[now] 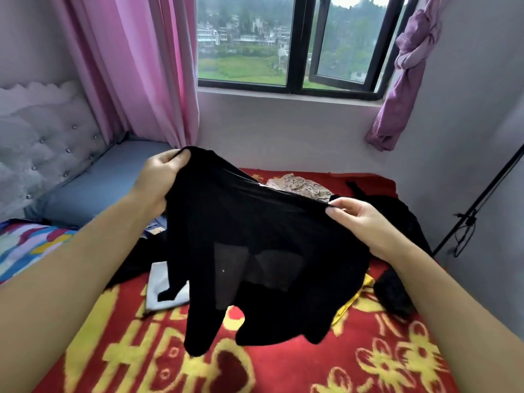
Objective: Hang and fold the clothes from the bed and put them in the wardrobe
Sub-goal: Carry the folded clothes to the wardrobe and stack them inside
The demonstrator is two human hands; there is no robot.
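Observation:
A black, partly sheer garment [249, 251] hangs spread in the air above the bed [283, 364], its lower ends dangling near the red and yellow blanket. My left hand [158, 180] grips its upper left corner. My right hand [357, 219] pinches the upper right edge, and the top hem is stretched between the two. On the bed behind lie a beige patterned garment [297, 185], a black garment [397, 217] at the right, a white folded piece [161, 290] and a dark lacy piece [394, 296]. The wardrobe is out of view.
A tufted grey headboard [42, 143] and a blue-grey pillow [93, 185] stand at the left, with a colourful pillow [25, 245] nearer. Pink curtains [136, 66] flank the window [289, 43]. A black stand with cables [467, 217] leans by the right wall.

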